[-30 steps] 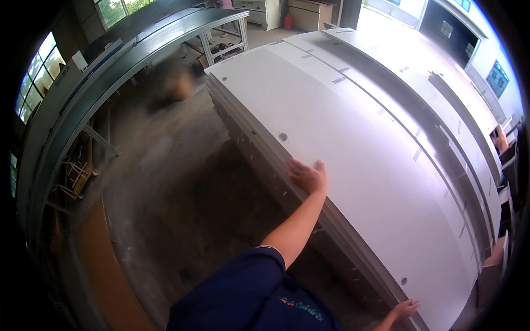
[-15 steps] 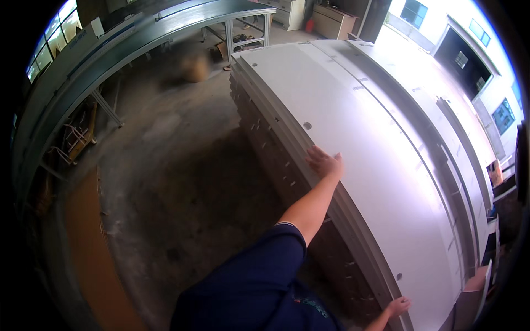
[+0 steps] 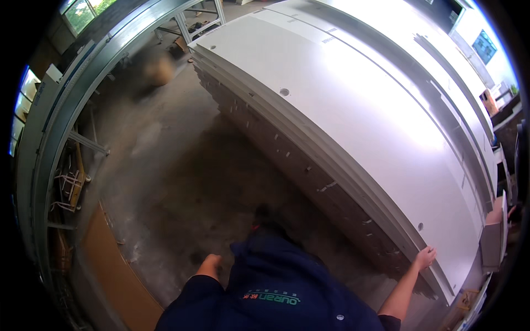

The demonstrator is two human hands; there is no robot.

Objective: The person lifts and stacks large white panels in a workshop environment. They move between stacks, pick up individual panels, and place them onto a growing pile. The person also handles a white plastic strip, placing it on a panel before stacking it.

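Observation:
A stack of long white panels [image 3: 353, 105] runs diagonally from the upper middle to the lower right. Round holes show near the top panel's left edge. My right hand [image 3: 425, 257] is closed over that edge near the close end, just below one hole. Which layers its fingers grip underneath is hidden. Away from the stack, my left hand [image 3: 212, 261] hangs low beside my body over the floor. Its fingers do not show clearly, and nothing can be seen in it.
A metal-framed conveyor table [image 3: 113, 52] curves along the left and top. Beneath it stands a small wheeled cart [image 3: 74, 179]. A brown board [image 3: 110, 265] lies on the floor at lower left. More panels and cartons [image 3: 493, 237] crowd the right side.
My left hand has left the top panel and come down beside my body. My right hand stays at the panel's edge. The view has shifted, showing more of my body.

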